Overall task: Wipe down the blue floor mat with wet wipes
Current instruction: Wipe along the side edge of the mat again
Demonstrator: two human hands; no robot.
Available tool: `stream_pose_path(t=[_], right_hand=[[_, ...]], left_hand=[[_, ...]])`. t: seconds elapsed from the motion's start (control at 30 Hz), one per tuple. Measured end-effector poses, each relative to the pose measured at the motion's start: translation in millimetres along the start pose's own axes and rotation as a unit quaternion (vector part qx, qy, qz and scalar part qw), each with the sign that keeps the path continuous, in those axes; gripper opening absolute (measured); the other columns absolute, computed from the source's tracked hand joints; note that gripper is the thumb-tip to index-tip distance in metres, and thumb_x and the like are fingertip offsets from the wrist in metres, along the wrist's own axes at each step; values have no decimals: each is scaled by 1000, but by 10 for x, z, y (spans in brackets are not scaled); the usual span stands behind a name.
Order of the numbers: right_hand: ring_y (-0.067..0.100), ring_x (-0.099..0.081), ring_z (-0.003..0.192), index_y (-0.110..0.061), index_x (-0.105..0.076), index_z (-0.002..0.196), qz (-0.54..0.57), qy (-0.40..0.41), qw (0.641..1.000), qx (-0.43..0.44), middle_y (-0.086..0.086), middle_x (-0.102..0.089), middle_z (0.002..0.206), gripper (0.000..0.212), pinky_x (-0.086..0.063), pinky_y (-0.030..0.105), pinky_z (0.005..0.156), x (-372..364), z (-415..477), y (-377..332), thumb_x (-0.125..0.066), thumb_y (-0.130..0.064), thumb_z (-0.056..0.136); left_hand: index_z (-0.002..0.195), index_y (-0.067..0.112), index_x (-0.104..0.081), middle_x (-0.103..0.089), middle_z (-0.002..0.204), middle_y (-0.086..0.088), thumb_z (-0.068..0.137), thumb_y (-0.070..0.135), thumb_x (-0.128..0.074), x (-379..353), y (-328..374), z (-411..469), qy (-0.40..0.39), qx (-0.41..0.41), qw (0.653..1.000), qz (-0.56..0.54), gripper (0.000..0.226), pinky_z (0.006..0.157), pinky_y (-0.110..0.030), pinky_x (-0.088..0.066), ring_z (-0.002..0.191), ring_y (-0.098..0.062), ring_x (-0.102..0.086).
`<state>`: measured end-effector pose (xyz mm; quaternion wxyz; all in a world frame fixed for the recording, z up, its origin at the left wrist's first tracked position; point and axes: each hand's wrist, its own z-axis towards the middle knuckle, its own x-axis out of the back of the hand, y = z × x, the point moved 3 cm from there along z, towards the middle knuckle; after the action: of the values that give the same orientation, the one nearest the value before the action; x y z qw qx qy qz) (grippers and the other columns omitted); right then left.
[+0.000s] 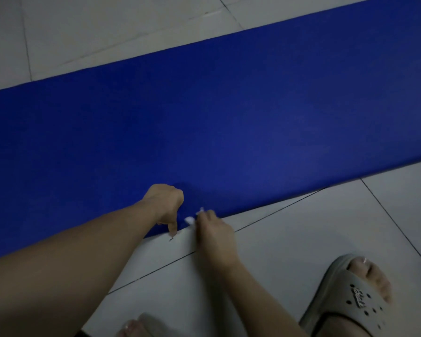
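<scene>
The blue floor mat point(229, 122) is seen laid flat across the tiled floor point(289, 239), running from the left edge up to the top right corner, and its near long edge is where the action is being played out. The left hand point(164, 203) is set down on the mat just inside that edge, fingers curled under, with the thumb point(172, 228) pointed down to the very border. Whether the edge is being pinched or only pressed cannot be told from this angle, but the hand is judged to be there to pin the mat so that it is not dragged by the rubbing. Just beside it, the right hand point(216, 237) is brought in from the floor side, and a small white wad, the wet wipe point(189, 220), is nipped tightly between its fingertips. The wipe is held right at the mat's border, touching or all but touching it, and it is bunched small, presumably so that pressure can be put on a narrow strip. The edge is taken to be the stretch in hand, and the broad middle gives no sign either way. A pale slipper point(350, 295) is planted on the tiles at lower right, well apart from the mat, which suggests the work is being done from a crouch
</scene>
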<state>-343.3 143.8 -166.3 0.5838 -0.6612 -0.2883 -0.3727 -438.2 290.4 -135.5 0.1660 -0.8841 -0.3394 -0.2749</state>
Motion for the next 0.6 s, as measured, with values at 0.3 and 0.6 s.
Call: stream_pose_path(t=[0.3,0.6], right_hand=[[12,-58,79,-16,-55,98,47,146,964,-216,-1,-62,98,16,-45,26,72,486,-29,699,-54,-32,102],[19,-59,89,-10,-59,122,59,124,982,-129,4,-55,111,24,-51,33,73,403,135,382,-56,-22,101]], left_hand=[[50,20,-53,-61,47,9,57,53,-93,20,-5,10,-17,-12,1000,1,53,67,-29,-56,51,-8,-59],[51,20,-54,-58,45,10,59,55,-91,16,0,-2,-22,-6,1000,1,52,61,-28,-50,49,-7,-55]])
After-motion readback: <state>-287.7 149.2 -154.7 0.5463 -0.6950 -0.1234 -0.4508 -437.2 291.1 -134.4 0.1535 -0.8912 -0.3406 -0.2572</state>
